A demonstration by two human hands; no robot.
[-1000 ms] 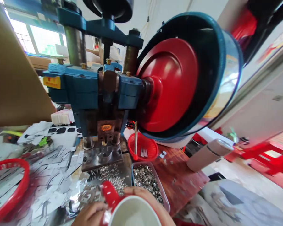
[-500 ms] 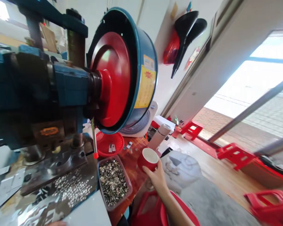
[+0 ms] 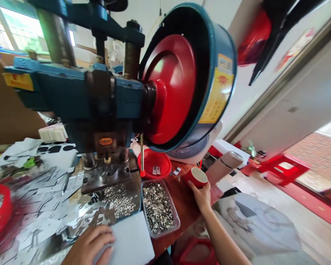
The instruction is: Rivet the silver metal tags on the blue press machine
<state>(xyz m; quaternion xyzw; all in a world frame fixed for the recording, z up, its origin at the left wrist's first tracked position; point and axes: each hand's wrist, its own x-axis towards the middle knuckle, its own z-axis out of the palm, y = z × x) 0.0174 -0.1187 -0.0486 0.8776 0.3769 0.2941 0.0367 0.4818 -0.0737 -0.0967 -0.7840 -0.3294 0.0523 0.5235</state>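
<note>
My right hand (image 3: 202,195) is wrapped round a red cup (image 3: 196,178) with a pale inside, at the table's right side beside a pinkish bottle (image 3: 223,167). My left hand (image 3: 92,244) lies with fingers apart at the left edge of a white board (image 3: 132,239), holding nothing that I can see. Between the hands stands a clear plastic box (image 3: 177,225) full of small metal pieces. Behind it sits a red basket (image 3: 165,162) with a few flat pieces inside. Loose metal bits (image 3: 121,202) lie before the press base (image 3: 107,178).
A blue press (image 3: 71,95) with a large red and blue flywheel (image 3: 176,88) towers over the table. Flat metal sheets (image 3: 41,198) cover the left side, near a red ring-shaped rim (image 3: 5,206). A red stool (image 3: 195,252) stands below the table edge.
The view has swung left, showing more of the table's left side. My left hand has come fully into view on the board. The cup now sits lower and nearer the tabletop, still in my right hand.
</note>
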